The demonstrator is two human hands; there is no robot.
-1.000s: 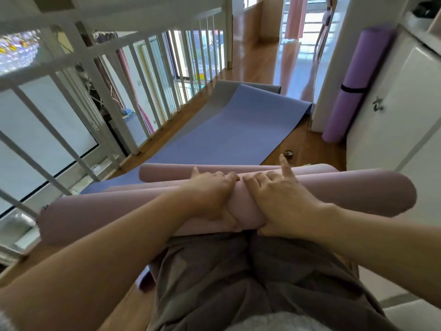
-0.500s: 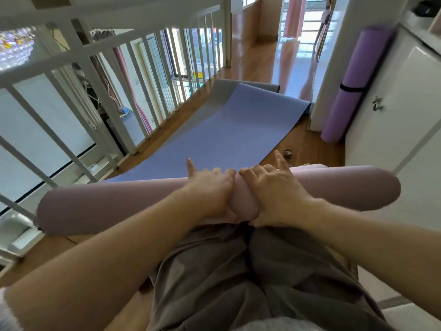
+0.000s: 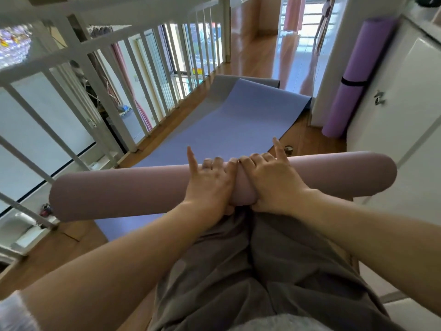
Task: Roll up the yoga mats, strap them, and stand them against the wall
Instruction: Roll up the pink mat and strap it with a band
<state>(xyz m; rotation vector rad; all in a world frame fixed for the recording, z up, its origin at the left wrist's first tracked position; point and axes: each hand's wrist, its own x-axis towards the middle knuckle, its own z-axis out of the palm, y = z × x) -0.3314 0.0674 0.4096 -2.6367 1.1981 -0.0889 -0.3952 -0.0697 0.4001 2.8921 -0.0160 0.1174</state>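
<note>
Dusty-pink rolled foam mat [image 3: 119, 189], unstrapped, is being gripped by left hand [image 3: 210, 185] and right hand [image 3: 272, 180]; strapped purple roll [image 3: 358, 75] is standing at two o'clock; flat blue mat [image 3: 214, 130] is waiting

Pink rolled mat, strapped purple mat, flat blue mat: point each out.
Pink rolled mat [image 3: 119, 194]: head view, left half of the roll.
Strapped purple mat [image 3: 366, 53]: head view, upper half of the standing roll.
Flat blue mat [image 3: 214, 130]: head view, centre of the unrolled surface.

Railing [image 3: 112, 111]: white, vertical bars, along the left side.
Floor [image 3: 257, 51]: glossy wood.
Cabinet [image 3: 405, 103]: white, right side; metal latch [image 3: 379, 97] on door.
Curtain [image 3: 292, 13]: pink, far end.
</note>
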